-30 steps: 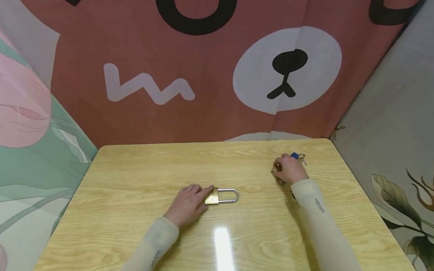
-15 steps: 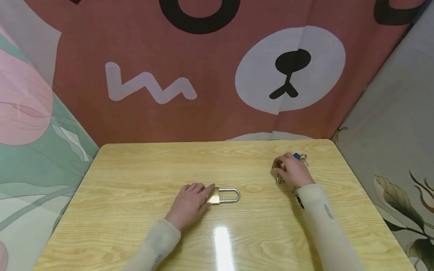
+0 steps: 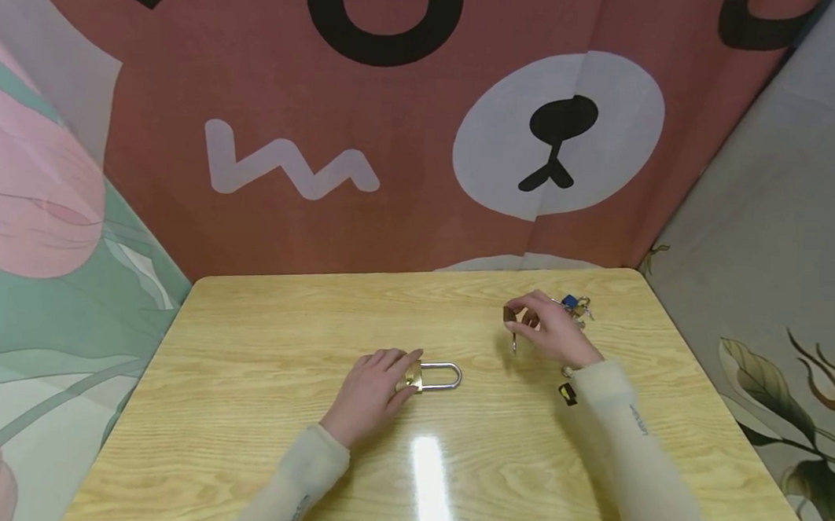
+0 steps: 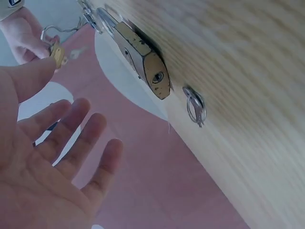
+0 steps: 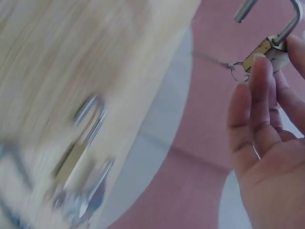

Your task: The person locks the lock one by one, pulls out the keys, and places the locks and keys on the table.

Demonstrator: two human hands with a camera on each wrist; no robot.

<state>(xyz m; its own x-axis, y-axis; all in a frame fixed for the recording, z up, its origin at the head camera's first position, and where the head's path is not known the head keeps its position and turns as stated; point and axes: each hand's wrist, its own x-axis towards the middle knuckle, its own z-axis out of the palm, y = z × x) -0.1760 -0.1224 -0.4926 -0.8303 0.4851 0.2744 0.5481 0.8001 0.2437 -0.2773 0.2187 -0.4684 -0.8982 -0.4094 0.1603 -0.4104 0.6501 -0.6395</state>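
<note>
My left hand (image 3: 371,388) is spread over the body of a brass padlock (image 3: 413,377) with a long shackle, which lies on the wooden table. In the left wrist view its fingers are straight and spread, holding nothing, and the padlock's keyhole end (image 4: 157,78) faces the camera. Beyond that end lies a small key ring (image 4: 195,106). My right hand (image 3: 554,327) pinches another brass padlock (image 5: 257,55) between thumb and fingertips, raised above the table. This padlock's shackle (image 5: 288,31) is swung open, and a small ring with a key (image 5: 236,69) hangs from its body.
Behind my right hand, at the table's back right, lie a blue padlock (image 3: 570,301) and keys (image 3: 587,310). A black and yellow object (image 3: 568,393) lies near my right sleeve. The right wrist view shows, blurred, a brass padlock with its shackle open (image 5: 71,164). A printed curtain (image 3: 320,232) hangs behind the table.
My right hand has lifted the padlock and moved left with it, uncovering the black and yellow object and more of the back-right locks. My left hand has shifted slightly, its fingers opening a little.
</note>
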